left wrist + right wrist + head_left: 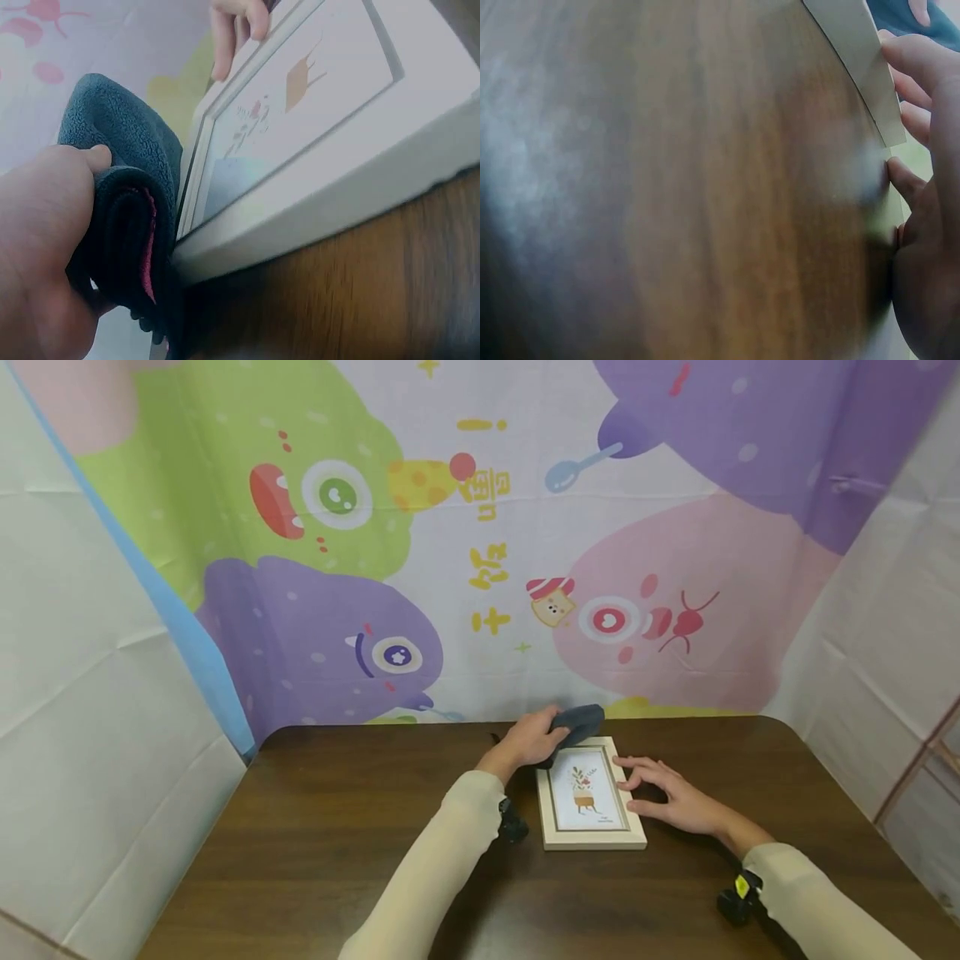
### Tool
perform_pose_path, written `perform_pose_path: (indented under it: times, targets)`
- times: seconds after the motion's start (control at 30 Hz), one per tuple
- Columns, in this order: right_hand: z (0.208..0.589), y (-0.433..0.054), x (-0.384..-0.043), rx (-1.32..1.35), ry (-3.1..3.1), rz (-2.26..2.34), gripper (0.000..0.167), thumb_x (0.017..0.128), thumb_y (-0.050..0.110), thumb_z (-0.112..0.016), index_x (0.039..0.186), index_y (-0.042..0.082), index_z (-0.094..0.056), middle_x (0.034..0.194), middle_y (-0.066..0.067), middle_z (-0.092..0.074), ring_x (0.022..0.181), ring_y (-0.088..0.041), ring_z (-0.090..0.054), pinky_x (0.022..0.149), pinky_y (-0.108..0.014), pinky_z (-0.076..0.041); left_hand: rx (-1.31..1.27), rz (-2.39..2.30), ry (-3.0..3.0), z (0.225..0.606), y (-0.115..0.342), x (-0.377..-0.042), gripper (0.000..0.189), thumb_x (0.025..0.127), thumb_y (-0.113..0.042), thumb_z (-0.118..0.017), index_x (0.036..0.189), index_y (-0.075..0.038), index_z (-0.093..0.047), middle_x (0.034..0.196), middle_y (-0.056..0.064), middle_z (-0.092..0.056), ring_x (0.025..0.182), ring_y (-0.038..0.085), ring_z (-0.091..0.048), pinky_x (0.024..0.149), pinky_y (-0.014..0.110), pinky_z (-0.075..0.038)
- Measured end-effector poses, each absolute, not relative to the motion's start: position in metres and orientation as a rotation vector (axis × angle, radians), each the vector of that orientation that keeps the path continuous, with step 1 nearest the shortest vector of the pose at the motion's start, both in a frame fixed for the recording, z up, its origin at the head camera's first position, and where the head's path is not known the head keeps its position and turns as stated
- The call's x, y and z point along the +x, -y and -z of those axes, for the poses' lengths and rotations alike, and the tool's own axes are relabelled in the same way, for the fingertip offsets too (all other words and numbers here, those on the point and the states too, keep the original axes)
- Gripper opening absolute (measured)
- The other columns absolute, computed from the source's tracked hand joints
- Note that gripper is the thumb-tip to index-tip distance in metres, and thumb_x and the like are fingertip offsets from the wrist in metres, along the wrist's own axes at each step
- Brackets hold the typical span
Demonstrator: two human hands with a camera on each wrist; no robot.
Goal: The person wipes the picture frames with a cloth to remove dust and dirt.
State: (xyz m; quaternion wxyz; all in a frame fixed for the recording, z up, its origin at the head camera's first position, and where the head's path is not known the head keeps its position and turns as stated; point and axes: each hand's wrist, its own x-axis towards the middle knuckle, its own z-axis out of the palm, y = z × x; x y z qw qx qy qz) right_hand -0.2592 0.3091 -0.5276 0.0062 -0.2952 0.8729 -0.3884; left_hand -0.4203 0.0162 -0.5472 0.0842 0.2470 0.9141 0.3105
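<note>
A cream picture frame with a potted-plant print lies on the brown table. My left hand grips a folded dark blue-grey cloth at the frame's far left corner. In the left wrist view the cloth is fuzzy, with a pink edge showing in its fold, and the thumb presses on top of it. My right hand rests its fingertips along the frame's right side. From the right wrist, the thumb and fingers appear against the frame's side.
The wooden table reaches back to a hanging cloth backdrop with cartoon monsters. Pale sheets hang at the left and right. Each wrist carries a small black camera, such as the right one.
</note>
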Motion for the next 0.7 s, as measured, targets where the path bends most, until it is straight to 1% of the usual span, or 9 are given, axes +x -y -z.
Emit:
perform_pose_path:
  times: [0.13, 0.23, 0.53, 0.57, 0.63, 0.7]
  targets:
    - [0.528, -0.310, -0.259, -0.917, -2.731, 1.208, 0.016, 0.102, 0.016, -0.083, 0.106, 0.027, -0.072, 0.168, -0.026, -0.057, 0.156, -0.034, -0.048, 0.119, -0.096, -0.013, 0.753, -0.889, -2.745, 0.546, -0.030, -0.419, 0.053, 0.118, -0.046, -0.055, 0.165, -0.021, -0.055, 0.156, 0.008, -0.071, 0.141, 0.030, -0.071, 0.118, 0.053, -0.057]
    - [0.528, -0.310, -0.259, -0.917, -2.732, 1.201, 0.016, 0.102, 0.016, -0.082, 0.106, 0.027, -0.072, 0.169, -0.026, -0.056, 0.156, -0.035, -0.048, 0.119, -0.095, -0.014, 0.737, -0.872, -2.749, 0.544, -0.038, -0.417, 0.053, 0.118, -0.046, -0.055, 0.165, -0.021, -0.054, 0.158, 0.008, -0.070, 0.144, 0.030, -0.070, 0.120, 0.052, -0.056]
    - [0.525, -0.308, -0.258, -0.924, -2.725, 1.201, 0.015, 0.102, 0.015, -0.082, 0.107, 0.026, -0.073, 0.169, -0.028, -0.055, 0.153, -0.053, -0.045, 0.118, -0.096, -0.014, 0.669, -0.899, -2.692, 0.539, -0.056, -0.411, 0.055, 0.120, -0.046, -0.051, 0.170, -0.026, -0.048, 0.168, 0.004, -0.063, 0.154, 0.029, -0.062, 0.126, 0.051, -0.053]
    - [0.525, -0.308, -0.258, -0.923, -2.725, 1.200, 0.015, 0.102, 0.015, -0.082, 0.107, 0.027, -0.073, 0.169, -0.028, -0.055, 0.153, -0.054, -0.045, 0.118, -0.096, -0.013, 0.669, -0.905, -2.688, 0.538, -0.058, -0.410, 0.054, 0.120, -0.046, -0.051, 0.170, -0.026, -0.048, 0.168, 0.004, -0.063, 0.155, 0.028, -0.062, 0.126, 0.052, -0.052]
    - [0.525, -0.308, -0.258, -0.919, -2.726, 1.199, 0.016, 0.102, 0.015, -0.082, 0.107, 0.027, -0.072, 0.168, -0.028, -0.055, 0.153, -0.055, -0.044, 0.118, -0.096, -0.013, 0.659, -0.895, -2.697, 0.538, -0.061, -0.408, 0.053, 0.120, -0.047, -0.050, 0.170, -0.029, -0.048, 0.168, 0.002, -0.062, 0.156, 0.029, -0.060, 0.128, 0.059, -0.050]
    - [0.526, -0.309, -0.259, -0.917, -2.726, 1.199, 0.016, 0.102, 0.015, -0.082, 0.107, 0.026, -0.072, 0.168, -0.028, -0.055, 0.154, -0.056, -0.044, 0.118, -0.097, -0.012, 0.665, -0.879, -2.711, 0.538, -0.065, -0.406, 0.052, 0.120, -0.048, -0.050, 0.169, -0.031, -0.049, 0.168, 0.000, -0.063, 0.156, 0.030, -0.060, 0.128, 0.063, -0.048]
